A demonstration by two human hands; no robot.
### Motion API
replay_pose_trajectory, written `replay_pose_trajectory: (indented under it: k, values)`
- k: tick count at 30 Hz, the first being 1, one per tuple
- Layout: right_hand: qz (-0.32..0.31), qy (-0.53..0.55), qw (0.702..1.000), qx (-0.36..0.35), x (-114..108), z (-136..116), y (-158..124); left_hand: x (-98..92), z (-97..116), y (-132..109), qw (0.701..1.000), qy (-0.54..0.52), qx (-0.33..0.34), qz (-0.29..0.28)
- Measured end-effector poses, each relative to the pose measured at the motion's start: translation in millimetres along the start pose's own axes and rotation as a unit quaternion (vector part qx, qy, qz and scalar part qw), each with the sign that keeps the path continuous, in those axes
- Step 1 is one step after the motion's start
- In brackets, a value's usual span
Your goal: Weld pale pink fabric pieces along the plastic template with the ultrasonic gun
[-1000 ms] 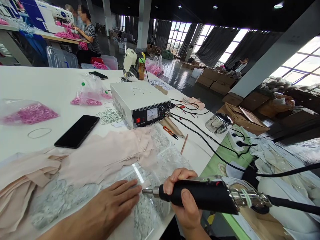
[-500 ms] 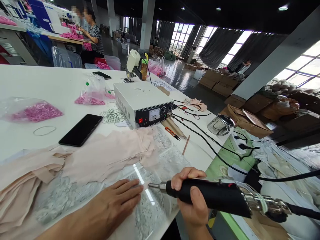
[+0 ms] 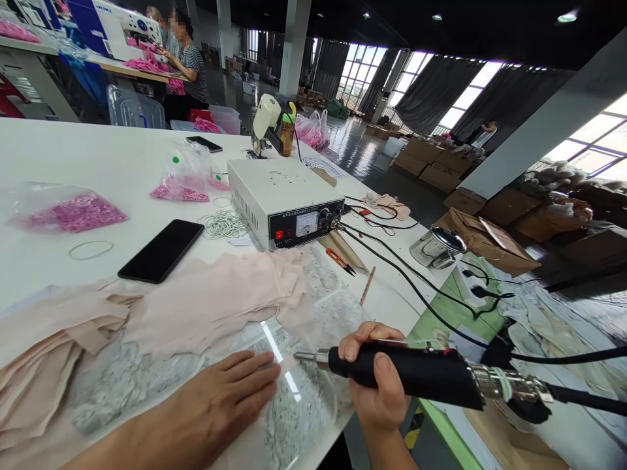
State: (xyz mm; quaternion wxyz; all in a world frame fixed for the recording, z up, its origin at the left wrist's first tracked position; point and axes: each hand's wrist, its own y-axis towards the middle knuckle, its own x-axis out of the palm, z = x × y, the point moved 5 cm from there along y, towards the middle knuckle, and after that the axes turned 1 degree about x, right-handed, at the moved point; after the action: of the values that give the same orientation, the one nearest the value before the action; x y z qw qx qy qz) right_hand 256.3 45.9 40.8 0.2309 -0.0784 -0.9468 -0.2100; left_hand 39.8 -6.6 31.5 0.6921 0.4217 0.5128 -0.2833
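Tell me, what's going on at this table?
A person is holding a black corded tool in their right hand, its metal tip pointing toward the fingertips of their left hand. That left hand lies palm down on the work area, close to the tip. Pale pink fabric pieces are spread just beyond it. Farther back sit a dark phone and a white box with a meter on its front.

Tool (image 3: pixel 411 376) right of fabric pieces (image 3: pixel 210 303)
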Motion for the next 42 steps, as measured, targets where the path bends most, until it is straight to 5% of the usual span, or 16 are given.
replay_pose_trajectory:
  k: [9,22,42]
  values:
    - [0.015,-0.006,0.999,0.030,-4.8,1.7,6.7,2.9,-1.4,-2.7,0.998,-0.057,-0.036,-0.001]
    - [0.031,-0.010,0.999,0.024,-5.9,-2.7,6.0,2.4,1.9,-1.7,1.000,-0.011,-0.017,-0.010]
    - [-0.033,0.027,0.999,0.019,11.8,5.8,-1.3,0.4,0.0,5.0,0.999,0.034,0.017,-0.034]
